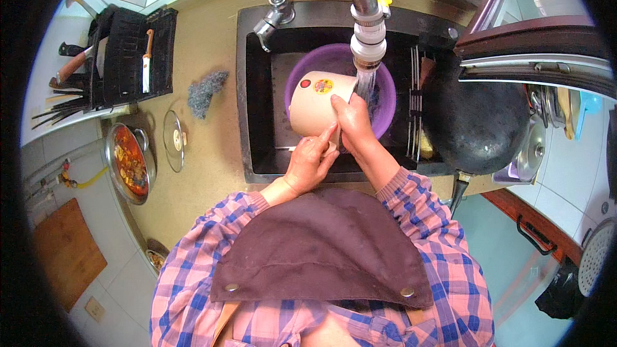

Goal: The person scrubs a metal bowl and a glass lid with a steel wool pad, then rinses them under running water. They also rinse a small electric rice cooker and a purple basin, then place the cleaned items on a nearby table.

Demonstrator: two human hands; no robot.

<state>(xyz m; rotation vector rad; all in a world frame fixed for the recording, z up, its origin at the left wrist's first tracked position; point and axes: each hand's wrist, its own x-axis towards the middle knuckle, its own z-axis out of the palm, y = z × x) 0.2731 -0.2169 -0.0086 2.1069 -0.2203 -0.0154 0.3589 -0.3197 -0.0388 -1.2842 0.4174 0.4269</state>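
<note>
A cream-coloured container (311, 106) with a round yellow sticker and a red spot is tilted on its side over a purple plastic basin (295, 74) in the dark sink. My right hand (355, 120) grips it at the rim, thumb on the outer wall. Lower down, my left hand (311, 161) holds its near edge, where a pale part, perhaps a handle, shows between the fingers. Water (366, 84) runs from the white-tipped faucet (368, 41) beside the mouth of the container, whose inside is hidden from me.
A steel wool scrubber (207, 94), a glass lid (174, 140) and a pot of red food (130, 164) stand on the left counter. Behind them hangs a black knife rack (159, 53). A large black wok (475, 120) covers the sink's right end, below an open window frame (525, 33).
</note>
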